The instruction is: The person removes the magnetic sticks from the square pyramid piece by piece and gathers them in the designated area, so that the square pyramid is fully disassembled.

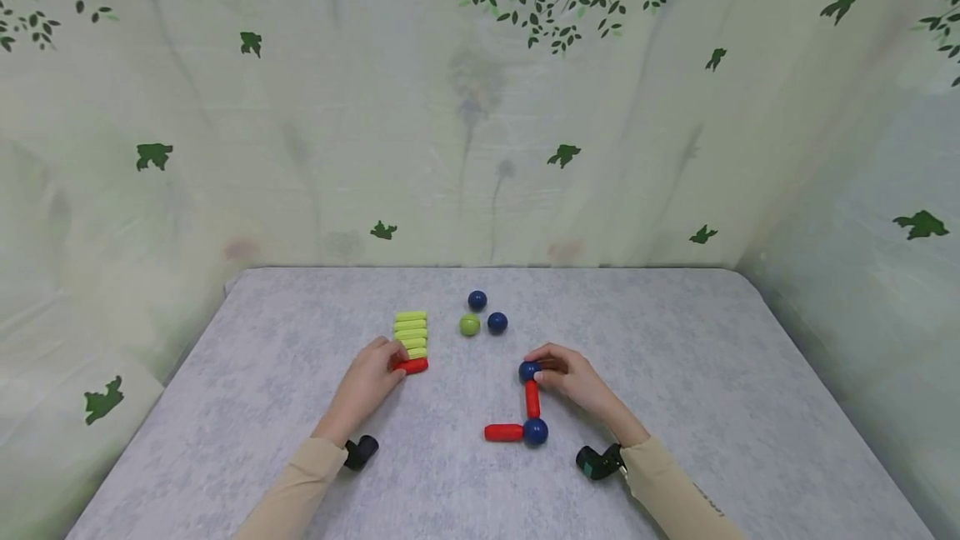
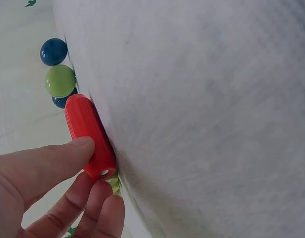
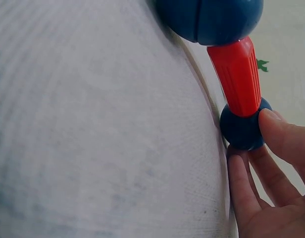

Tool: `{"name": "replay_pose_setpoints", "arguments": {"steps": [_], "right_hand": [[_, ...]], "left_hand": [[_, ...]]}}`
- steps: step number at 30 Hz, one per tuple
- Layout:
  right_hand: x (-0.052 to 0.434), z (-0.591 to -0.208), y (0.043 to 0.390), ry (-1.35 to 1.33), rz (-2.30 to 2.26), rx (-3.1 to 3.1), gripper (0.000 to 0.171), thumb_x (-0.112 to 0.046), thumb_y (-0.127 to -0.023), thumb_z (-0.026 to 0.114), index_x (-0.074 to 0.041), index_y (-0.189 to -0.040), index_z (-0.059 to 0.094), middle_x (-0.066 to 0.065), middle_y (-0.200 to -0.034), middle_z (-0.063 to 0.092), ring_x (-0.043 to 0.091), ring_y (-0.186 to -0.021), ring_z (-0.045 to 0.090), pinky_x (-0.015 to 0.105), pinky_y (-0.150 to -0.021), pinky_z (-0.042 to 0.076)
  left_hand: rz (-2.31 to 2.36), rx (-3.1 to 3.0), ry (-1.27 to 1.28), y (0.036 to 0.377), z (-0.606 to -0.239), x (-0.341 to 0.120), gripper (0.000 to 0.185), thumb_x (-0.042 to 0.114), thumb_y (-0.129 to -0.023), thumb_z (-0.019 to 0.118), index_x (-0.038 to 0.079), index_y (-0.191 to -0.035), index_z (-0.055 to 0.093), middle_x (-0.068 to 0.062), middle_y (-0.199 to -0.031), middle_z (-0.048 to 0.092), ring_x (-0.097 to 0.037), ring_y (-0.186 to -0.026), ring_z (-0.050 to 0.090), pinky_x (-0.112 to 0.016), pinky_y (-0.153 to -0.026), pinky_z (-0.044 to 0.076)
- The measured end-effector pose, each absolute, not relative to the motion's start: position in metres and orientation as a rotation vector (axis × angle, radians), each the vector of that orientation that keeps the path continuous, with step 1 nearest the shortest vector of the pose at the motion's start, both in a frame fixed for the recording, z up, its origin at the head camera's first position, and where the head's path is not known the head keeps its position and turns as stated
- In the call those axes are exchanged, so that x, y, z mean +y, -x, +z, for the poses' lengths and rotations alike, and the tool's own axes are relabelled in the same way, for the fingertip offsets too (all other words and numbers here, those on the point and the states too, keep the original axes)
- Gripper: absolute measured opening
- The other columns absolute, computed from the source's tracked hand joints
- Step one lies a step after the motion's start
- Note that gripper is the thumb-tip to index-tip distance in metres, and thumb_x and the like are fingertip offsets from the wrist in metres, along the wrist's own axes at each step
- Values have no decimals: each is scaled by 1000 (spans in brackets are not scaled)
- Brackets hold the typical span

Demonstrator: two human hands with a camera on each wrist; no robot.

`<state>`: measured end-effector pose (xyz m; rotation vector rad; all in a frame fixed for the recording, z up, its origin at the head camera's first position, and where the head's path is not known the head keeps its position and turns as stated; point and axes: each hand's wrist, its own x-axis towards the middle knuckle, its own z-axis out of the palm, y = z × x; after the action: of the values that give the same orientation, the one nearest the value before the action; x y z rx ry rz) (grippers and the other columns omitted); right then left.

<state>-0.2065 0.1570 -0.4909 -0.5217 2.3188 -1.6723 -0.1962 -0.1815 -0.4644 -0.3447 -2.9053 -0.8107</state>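
In the head view my left hand (image 1: 375, 369) is at the near end of a row of rods and pinches a red rod (image 2: 88, 131) between thumb and fingers. Several yellow-green rods (image 1: 411, 332) lie side by side just beyond it. My right hand (image 1: 572, 377) holds the far blue ball (image 3: 244, 130) of an L-shaped piece. A red rod (image 1: 532, 399) joins that ball to a nearer blue ball (image 1: 536, 432), and another red rod (image 1: 503, 432) points left from the nearer ball.
Two loose blue balls (image 1: 497, 323) and a light green ball (image 1: 469, 324) sit close together past the hands, right of the rod row. The grey table (image 1: 675, 340) meets a leaf-patterned curtain (image 1: 420, 132) at its back edge. Each wrist carries a small black camera (image 1: 362, 452).
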Motion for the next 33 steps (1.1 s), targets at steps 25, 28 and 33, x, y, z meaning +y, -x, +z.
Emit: {"name": "replay_pose_setpoints", "arguments": {"steps": [25,28,33], "right_hand": [[156,-489,205,529,-1677,2313,25,-2,-93,59,-2,-118,62,13,-117,60,25,-101,58,34,-85,47],[156,-485,203,539,-1685,2306,25,-1,-93,58,0,-118,61,15,-117,60,27,-101,58,35,-85,47],[157,-485,204,540,-1679,2316,24,-2,-93,59,0,-117,61,14,-116,60,27,-101,58,32,-85,47]], "left_hand": [[-952,-2967,1353,152,-466,-85,33,9,-88,68,25,-117,64,10,-108,57,-5,-96,50,-23,-84,45],[-858,-2935,1350,150,-467,-81,34,7,-88,67,25,-117,64,9,-100,55,-5,-87,50,-19,-78,45],[-796,-2914,1357,150,-465,-79,32,5,-88,67,24,-114,67,8,-89,50,-4,-75,46,-16,-67,42]]}}
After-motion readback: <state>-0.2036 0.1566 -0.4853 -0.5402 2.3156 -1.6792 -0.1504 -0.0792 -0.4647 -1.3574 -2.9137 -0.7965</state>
